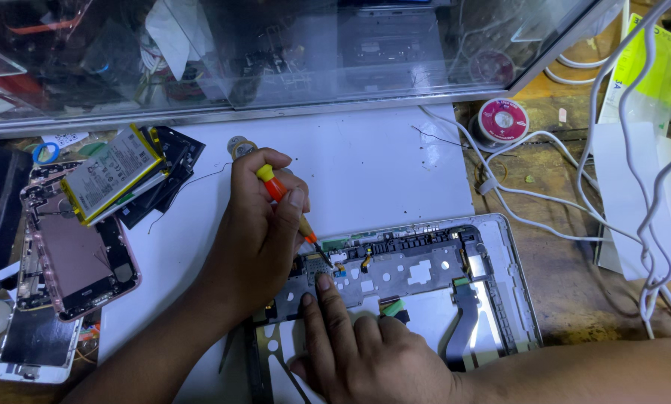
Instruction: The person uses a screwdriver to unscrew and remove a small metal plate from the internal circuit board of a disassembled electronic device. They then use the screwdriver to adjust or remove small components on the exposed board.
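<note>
Your left hand [257,224] is wrapped around a small screwdriver [287,202] with a red and yellow handle, fingers and thumb pinching it tight, and its tip comes down on the circuit board [384,251] along the top edge of an opened tablet [511,277]. The tablet lies face down on a white mat [365,168] in front of you, its back removed so the metal frame and a grey ribbon cable [462,318] show. Your right hand [369,355] rests flat on the tablet's inside, holding nothing, with the index finger stretched out and pressing just beside the screwdriver tip. To your left, a stripped pink phone [77,254] lies near a loose battery [111,172] with yellow edging, well apart from the tablet. White cables [545,198] trail across the wooden bench on your right, and a red spool [503,120] sits beyond them near the glass case.
</note>
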